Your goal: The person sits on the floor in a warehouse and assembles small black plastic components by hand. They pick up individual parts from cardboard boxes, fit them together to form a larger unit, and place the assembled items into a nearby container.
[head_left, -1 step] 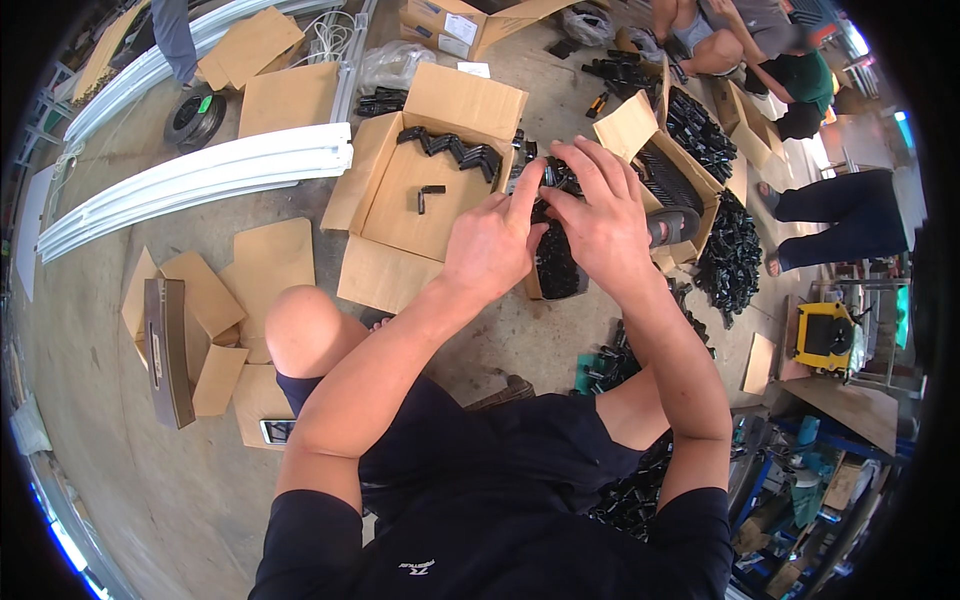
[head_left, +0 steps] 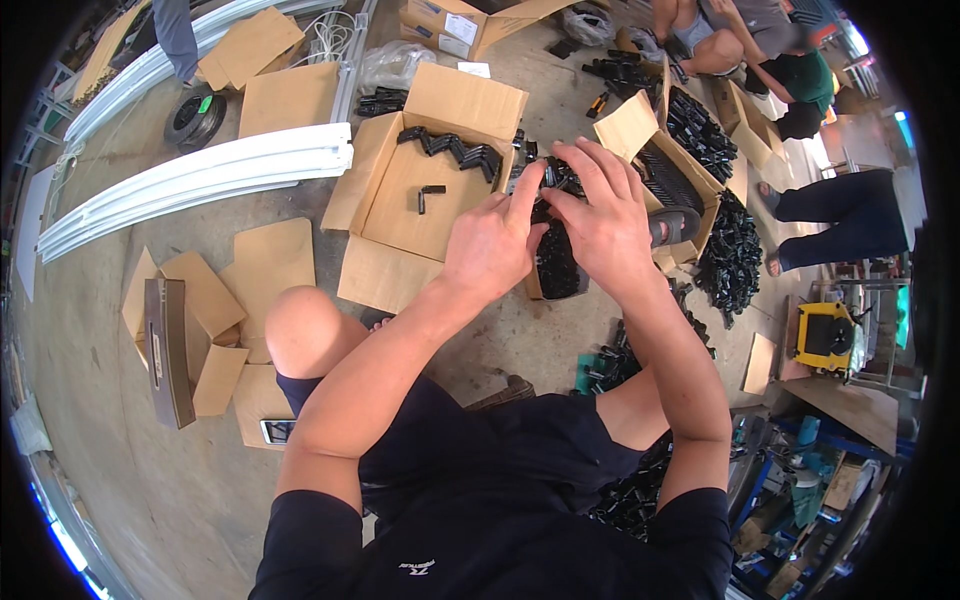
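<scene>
My left hand [head_left: 497, 240] and my right hand [head_left: 608, 220] meet just right of an open cardboard box. Their fingers are bent and closed around a small black part [head_left: 549, 180]; its shape is mostly hidden by the fingers. Inside the open box [head_left: 395, 215], a zigzag row of black L-shaped corner pieces [head_left: 450, 150] lies along the far side. A single black corner piece [head_left: 429, 197] rests apart in the middle of its bottom. Below my hands stands a smaller box [head_left: 557, 265] filled with tiny black parts.
Heaps of black pieces [head_left: 733, 255] lie to the right, beside a carton [head_left: 705, 215] holding more. White metal profiles [head_left: 200, 185] stretch across the left. A phone [head_left: 277, 431] lies on cardboard by my knee. Other people sit and stand at the far right.
</scene>
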`<state>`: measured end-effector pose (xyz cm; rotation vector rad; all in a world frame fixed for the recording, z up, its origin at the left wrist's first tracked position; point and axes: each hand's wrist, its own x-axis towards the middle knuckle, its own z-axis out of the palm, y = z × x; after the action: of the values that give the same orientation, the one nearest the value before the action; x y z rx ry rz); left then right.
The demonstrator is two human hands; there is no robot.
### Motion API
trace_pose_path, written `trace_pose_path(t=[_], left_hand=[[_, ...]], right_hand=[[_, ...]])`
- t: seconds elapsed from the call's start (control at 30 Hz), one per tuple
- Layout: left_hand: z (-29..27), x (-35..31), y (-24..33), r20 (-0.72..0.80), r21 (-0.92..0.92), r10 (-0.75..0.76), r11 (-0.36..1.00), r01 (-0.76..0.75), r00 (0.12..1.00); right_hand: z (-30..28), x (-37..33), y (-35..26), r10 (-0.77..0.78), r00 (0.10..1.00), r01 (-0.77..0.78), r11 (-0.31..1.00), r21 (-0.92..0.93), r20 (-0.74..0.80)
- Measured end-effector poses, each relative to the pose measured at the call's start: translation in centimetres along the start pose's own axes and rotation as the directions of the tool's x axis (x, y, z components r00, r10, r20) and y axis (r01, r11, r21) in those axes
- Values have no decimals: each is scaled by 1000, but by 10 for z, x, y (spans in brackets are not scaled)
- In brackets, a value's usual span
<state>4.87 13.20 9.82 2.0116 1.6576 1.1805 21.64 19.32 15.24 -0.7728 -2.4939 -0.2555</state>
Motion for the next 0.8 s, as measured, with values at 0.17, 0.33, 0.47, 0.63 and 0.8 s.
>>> trace_pose_path(t=[0.17, 0.33, 0.47, 0.63, 0.8], left_hand=[[2, -2, -1, 5, 9, 3, 1000, -3, 1000], [0, 2, 3, -3, 21, 18, 1000, -18, 1000], [0, 3, 6, -17, 26, 52, 998, -51, 999], [0, 1, 3, -4, 16, 31, 999, -31, 1000], [1, 0, 0, 45, -143, -180, 972, 185, 983]], right_hand=[[3, -1, 5, -23, 1000, 23, 999, 31, 3], [2, -1, 6, -8, 1000, 8, 1000, 8, 5], [4, -6, 5, 1, 1000, -1, 999, -34, -16], [-3, -2, 7, -13, 996, 14, 1000, -12, 92], [-34, -2, 10, 155, 979, -145, 986, 84, -132]])
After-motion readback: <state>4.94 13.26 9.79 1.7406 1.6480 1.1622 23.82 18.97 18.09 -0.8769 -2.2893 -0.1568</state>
